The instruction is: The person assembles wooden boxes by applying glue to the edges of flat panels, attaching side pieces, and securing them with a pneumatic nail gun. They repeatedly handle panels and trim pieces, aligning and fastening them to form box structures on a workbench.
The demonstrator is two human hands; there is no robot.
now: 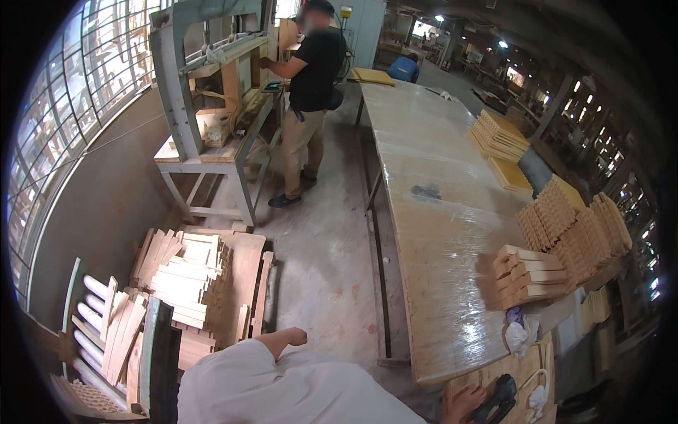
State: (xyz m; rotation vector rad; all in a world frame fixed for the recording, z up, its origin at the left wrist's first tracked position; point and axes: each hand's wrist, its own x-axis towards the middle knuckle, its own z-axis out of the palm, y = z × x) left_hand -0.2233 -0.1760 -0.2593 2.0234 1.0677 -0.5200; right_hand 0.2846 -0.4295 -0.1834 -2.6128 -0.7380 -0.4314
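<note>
My left hand [292, 338] is above the concrete floor at the lower middle, fingers curled in, nothing visible in them. At the lower right, my right hand [464, 401] stretches its fingers over the end of a wooden surface [455, 387], partly cut off by the picture's edge. Right beside its fingertips is a black object [498, 397] with a curved, handle-like outline; its kind and any contact are unclear. A crumpled white plastic bag [521, 335] and a pale curved strip [534, 376] lie just beyond.
A long plastic-covered table [431, 247] bears stacked wooden blocks [528, 274] and ridged wooden pieces [547, 215]. At left are wood strips [187, 275] on a pallet and a roller rack [92, 321]. A person [311, 92] stands at a press-like machine [176, 92]; another person [404, 68] is farther back.
</note>
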